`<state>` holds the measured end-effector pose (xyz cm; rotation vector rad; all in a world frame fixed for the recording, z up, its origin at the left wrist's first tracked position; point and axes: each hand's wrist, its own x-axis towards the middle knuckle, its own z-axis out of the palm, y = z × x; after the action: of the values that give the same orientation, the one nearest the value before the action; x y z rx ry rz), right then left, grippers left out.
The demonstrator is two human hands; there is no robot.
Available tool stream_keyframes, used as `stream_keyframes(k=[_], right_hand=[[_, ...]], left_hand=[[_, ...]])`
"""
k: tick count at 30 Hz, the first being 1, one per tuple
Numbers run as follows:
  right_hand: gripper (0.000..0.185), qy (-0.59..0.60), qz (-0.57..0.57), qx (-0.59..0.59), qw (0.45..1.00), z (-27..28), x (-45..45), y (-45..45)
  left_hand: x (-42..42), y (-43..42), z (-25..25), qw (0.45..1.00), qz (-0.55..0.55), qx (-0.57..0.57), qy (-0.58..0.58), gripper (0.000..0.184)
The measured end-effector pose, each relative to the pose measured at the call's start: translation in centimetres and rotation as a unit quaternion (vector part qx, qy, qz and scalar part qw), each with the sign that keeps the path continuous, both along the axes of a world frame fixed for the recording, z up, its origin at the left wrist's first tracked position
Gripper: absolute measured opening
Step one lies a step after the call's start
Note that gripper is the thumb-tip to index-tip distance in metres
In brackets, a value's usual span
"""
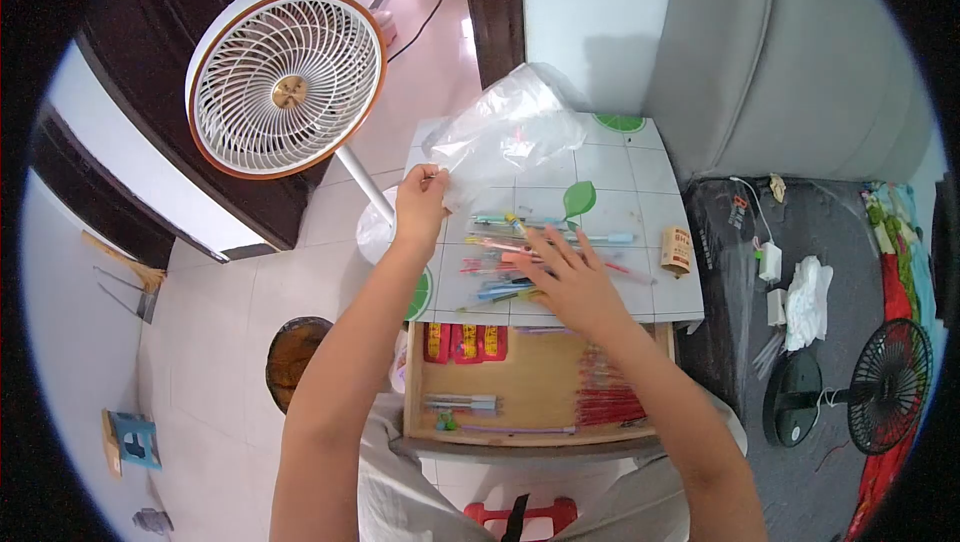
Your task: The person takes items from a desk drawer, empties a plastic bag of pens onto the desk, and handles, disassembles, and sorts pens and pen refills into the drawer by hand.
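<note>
Across the tabletop (645,174), we are seeing grid squares running to the right edge, with the open drawer (530,370) jutting from the front. The clear plastic bag (510,127) is lying over the far edge, and our left hand (422,204) is pinching its rim. Our right hand (572,280) is spreading its fingers over the pens (508,291), mid-tabletop. The brown box (676,250) near the right edge is bearing illegible print.
</note>
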<state>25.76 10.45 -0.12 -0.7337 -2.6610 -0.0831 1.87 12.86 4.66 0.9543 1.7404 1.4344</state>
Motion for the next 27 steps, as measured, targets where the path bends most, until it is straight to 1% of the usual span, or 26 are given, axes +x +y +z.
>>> stream_keyframes(k=[1,2,3,5,6,7,8,9,11,12,13,14,17,18,20,21,22,23,24,25,27], right_hand=[[0.058,0.014,-0.026,-0.013,0.999,-0.2,-0.1,-0.3],[0.059,0.028,-0.053,-0.026,0.998,-0.4,-0.1,-0.6],[0.059,0.029,-0.052,-0.026,0.998,-0.6,-0.3,-0.8],[0.060,0.030,-0.059,0.050,0.997,-1.3,-0.6,-1.4],[0.060,0.031,-0.059,0.049,0.997,-1.0,-0.6,-1.9],[0.059,0.045,-0.048,0.020,0.998,-0.5,-0.5,-2.5],[0.057,0.059,-0.036,-0.007,0.998,-0.2,-0.6,-2.9],[0.057,0.059,-0.035,-0.010,0.998,-0.1,-0.5,-3.1],[0.044,-0.002,-0.053,0.021,0.998,-0.2,-0.3,-3.4],[0.044,-0.004,-0.053,0.010,0.999,-0.4,-0.4,-3.5],[0.043,0.033,-0.055,0.007,0.998,-0.6,-0.5,-3.3],[0.042,0.070,-0.057,0.007,0.996,-0.8,-0.6,-3.2],[0.041,0.098,-0.073,-0.026,0.992,-1.3,-1.1,-3.4],[0.041,0.100,-0.073,-0.023,0.992,-1.3,-1.1,-3.5],[0.043,0.060,-0.099,-0.103,0.988,-1.6,-0.8,-3.5],[0.043,0.061,-0.099,-0.101,0.988,-1.9,-0.6,-3.7],[0.047,0.215,-0.076,-0.160,0.961,-2.3,-0.5,-4.0],[0.053,0.362,-0.049,-0.214,0.906,-3.2,-0.3,-4.1],[0.066,0.235,-0.096,-0.113,0.961,-7.5,0.4,-2.7],[0.066,0.236,-0.096,-0.112,0.961,-8.2,0.8,-2.7],[0.061,0.336,-0.089,-0.284,0.894,-8.9,1.4,-2.9]], left_hand=[[0.1,-0.6,0.4,0.999,0.005,0.013,-0.047,0.014],[0.0,-1.3,0.6,0.999,0.006,0.012,-0.046,0.014],[-0.1,-2.0,0.7,0.998,0.009,0.011,-0.056,0.013],[-0.1,-3.7,0.8,0.998,0.011,0.008,-0.067,0.013],[0.0,-4.6,0.9,0.995,0.010,0.027,-0.092,0.012],[0.0,-5.6,1.0,0.992,0.010,0.046,-0.118,0.012],[0.1,-6.6,1.1,0.992,0.011,0.045,-0.118,0.012],[0.2,-7.8,1.1,0.992,0.018,0.030,-0.118,0.011],[0.5,-9.7,1.6,0.993,0.025,0.009,-0.118,0.010],[1.0,-11.0,2.1,0.991,0.025,0.017,-0.134,0.009],[1.4,-12.2,2.0,0.988,0.026,0.024,-0.151,0.010],[1.6,-13.3,1.5,0.988,0.028,0.014,-0.152,0.010],[2.3,-16.3,0.7,0.989,0.039,0.027,-0.138,0.010],[2.7,-17.3,0.4,0.987,0.046,0.034,-0.148,0.009],[3.2,-19.1,0.1,0.987,0.042,0.045,-0.148,0.009],[3.4,-19.9,0.0,0.987,0.041,0.047,-0.147,0.009],[3.7,-20.7,-0.1,0.987,0.039,0.047,-0.147,0.009],[4.0,-21.2,-0.2,0.987,0.036,0.048,-0.147,0.008],[4.3,-21.7,-0.3,0.987,0.034,0.049,-0.146,0.008],[4.6,-22.1,-0.4,0.987,0.029,0.060,-0.146,0.008],[4.8,-22.8,-0.8,0.987,0.023,0.073,-0.144,0.007]])
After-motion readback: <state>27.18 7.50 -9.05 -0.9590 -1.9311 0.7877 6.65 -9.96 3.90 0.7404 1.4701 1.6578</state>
